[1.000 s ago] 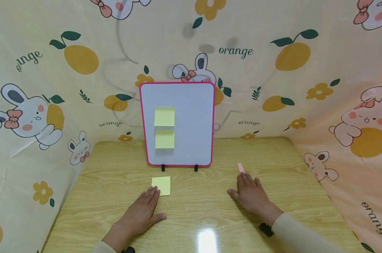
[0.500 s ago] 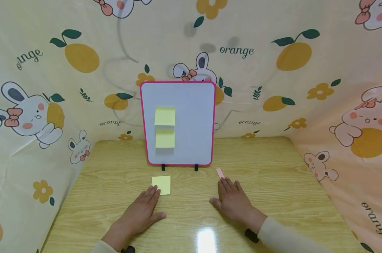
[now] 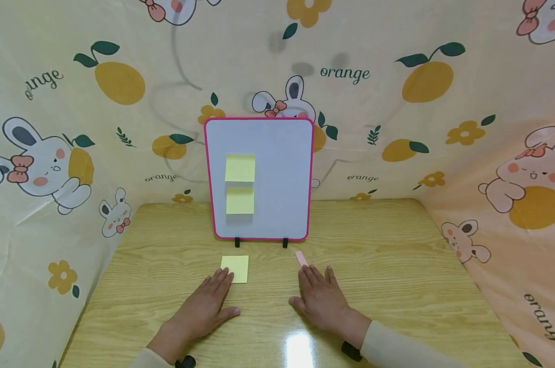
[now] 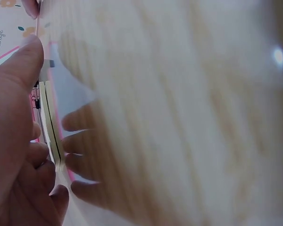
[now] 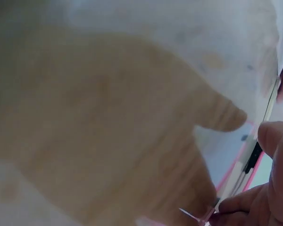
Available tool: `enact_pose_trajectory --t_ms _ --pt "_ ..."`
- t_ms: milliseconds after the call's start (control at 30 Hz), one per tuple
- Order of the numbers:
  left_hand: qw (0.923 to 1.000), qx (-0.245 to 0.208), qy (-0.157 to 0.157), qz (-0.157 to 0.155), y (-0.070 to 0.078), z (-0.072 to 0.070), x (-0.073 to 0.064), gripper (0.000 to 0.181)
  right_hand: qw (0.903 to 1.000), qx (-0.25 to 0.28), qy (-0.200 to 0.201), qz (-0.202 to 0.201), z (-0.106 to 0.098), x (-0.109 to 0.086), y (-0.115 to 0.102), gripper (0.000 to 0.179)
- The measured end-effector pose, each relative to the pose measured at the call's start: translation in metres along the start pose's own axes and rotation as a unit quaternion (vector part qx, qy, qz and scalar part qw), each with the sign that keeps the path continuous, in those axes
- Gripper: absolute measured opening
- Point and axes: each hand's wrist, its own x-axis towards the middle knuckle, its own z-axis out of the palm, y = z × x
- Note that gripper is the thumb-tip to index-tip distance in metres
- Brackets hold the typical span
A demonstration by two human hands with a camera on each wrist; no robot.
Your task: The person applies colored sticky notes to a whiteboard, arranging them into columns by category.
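Note:
My left hand point(image 3: 201, 306) lies flat on the table, its straight fingertips on the lower left corner of a square yellow sticky note point(image 3: 239, 265). On the other side, the straight fingers of my right hand point(image 3: 323, 301) press on a narrow pink sticky note strip point(image 3: 300, 257), whose upper part shows beyond them. Both thumbs are spread to the side. Behind the notes stands a whiteboard point(image 3: 282, 153) with a pink frame. Stuck on its left half, one above the other, are an upper yellow note point(image 3: 239, 167) and a lower yellow note point(image 3: 239, 200).
Two black feet, a left foot point(image 3: 237, 243) and a right foot point(image 3: 285, 243), hold the whiteboard up on the wood-grain table point(image 3: 374, 230). Patterned cloth point(image 3: 360, 112) hangs behind and along both sides. The glossy tabletop mirrors the hands in the wrist views.
My right hand has slid left along the table, taking the pink strip with it to just below the whiteboard's right foot. My left hand and the yellow note have stayed in place.

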Motion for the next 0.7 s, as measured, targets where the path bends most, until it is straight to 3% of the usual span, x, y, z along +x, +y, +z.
enact_pose_trajectory --t_ms 200,367,533,700 --pt "0.9998 0.012 0.011 0.008 0.002 0.001 0.001 0.085 0.9996 0.025 0.007 -0.011 0.001 -0.002 -0.003 0.070" --pt "0.9996 0.010 0.014 0.023 0.010 -0.001 0.007 0.084 0.9997 0.010 0.020 -0.008 -0.001 -0.003 0.004 0.068" --pt "0.9992 0.013 0.004 0.037 0.022 -0.002 0.019 0.084 0.9999 -0.003 0.017 -0.004 0.001 -0.003 0.008 0.069" --pt "0.9976 0.027 -0.020 0.061 0.037 0.002 0.036 0.086 0.9984 0.000 0.052 -0.025 0.005 -0.002 0.001 0.065"
